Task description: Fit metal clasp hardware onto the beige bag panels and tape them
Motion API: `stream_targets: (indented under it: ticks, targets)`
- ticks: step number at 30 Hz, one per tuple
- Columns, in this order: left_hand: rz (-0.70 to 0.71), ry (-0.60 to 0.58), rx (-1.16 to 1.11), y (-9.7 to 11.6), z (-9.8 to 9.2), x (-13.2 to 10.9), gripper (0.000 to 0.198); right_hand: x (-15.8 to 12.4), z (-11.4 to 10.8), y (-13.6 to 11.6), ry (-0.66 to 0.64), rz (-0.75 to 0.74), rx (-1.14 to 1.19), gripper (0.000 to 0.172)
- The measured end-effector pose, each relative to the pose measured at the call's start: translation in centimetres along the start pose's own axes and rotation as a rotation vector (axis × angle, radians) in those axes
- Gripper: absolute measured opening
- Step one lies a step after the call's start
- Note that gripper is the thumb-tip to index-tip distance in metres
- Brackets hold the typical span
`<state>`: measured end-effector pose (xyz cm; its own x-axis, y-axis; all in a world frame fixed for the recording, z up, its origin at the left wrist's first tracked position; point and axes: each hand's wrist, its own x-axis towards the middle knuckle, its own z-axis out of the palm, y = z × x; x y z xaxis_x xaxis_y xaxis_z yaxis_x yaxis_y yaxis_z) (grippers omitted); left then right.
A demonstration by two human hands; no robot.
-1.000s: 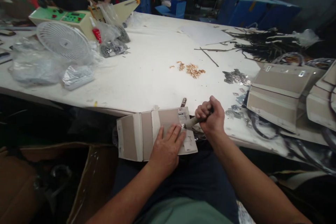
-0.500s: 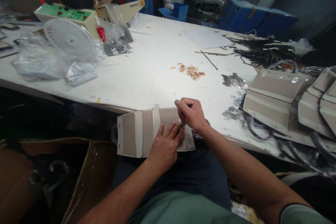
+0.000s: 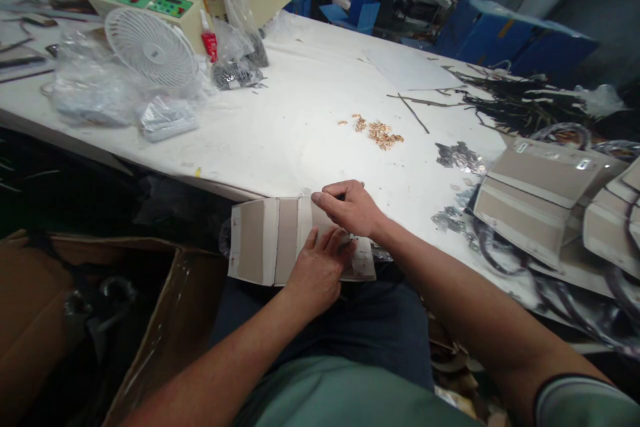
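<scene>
Beige panel [image 3: 287, 240] lies under the left hand [image 3: 319, 268].

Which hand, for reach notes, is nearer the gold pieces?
Right. The right hand is over the far edge of the beige panel, short of the gold pieces; the left hand rests on that panel, farther back.

Ahead of my right grip [image 3: 353, 208] I could pass over bare counter [image 3: 295, 157] as far as the gold-coloured pieces [image 3: 383, 136]; well rightward, beige panels [image 3: 533, 173] block me, and my left grip [image 3: 317, 272] crowds the near side.
</scene>
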<state>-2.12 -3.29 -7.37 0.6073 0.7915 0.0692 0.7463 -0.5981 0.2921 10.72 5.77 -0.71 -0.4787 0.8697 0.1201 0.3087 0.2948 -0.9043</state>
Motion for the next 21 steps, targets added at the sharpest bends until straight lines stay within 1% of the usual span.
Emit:
stream_targets:
  ticks: [3, 5, 7, 10, 12, 13, 16, 18, 20, 21]
  targets:
    - [-0.004, -0.001, 0.001, 0.1, -0.2, -0.1, 0.065, -0.5, -0.3, 0.2, -0.008, 0.0, -0.029, 0.05]
    - [-0.011, -0.001, 0.002, 0.1, -0.2, -0.2, 0.064, -1.0, -0.6, 0.3, 0.035, 0.004, -0.006, 0.052]
    - [-0.012, -0.004, 0.006, 0.1, -0.1, -0.2, 0.065, -1.6, -1.1, 0.1, 0.121, 0.017, 0.055, 0.054]
    - [0.0, -0.013, 0.004, -0.1, 0.1, -0.4, 0.067, -2.5, -1.7, -0.3, 0.311, 0.014, 0.183, 0.056]
    - [0.009, -0.013, -0.002, -0.1, 0.2, -0.4, 0.067, -3.0, -1.6, -0.2, 0.424, -0.007, 0.248, 0.057]
    - [0.012, -0.011, 0.0, -0.1, 0.2, -0.3, 0.068, -3.2, -1.4, 0.1, 0.457, -0.009, 0.26, 0.058]
    - [0.018, -0.02, 0.013, 0.0, 0.1, -0.2, 0.069, -3.8, -0.4, 1.6, 0.494, 0.021, 0.247, 0.059]
    - [0.014, -0.032, 0.02, 0.1, -0.2, -0.3, 0.072, -4.3, -0.2, 2.3, 0.497, 0.031, 0.215, 0.059]
    - [-0.005, -0.039, 0.009, 0.3, -0.6, -0.7, 0.073, -4.8, -0.5, 1.6, 0.505, 0.029, 0.192, 0.059]
    - [-0.02, -0.04, -0.009, 0.5, -0.8, -1.0, 0.072, -5.2, -0.7, 0.5, 0.513, 0.027, 0.19, 0.059]
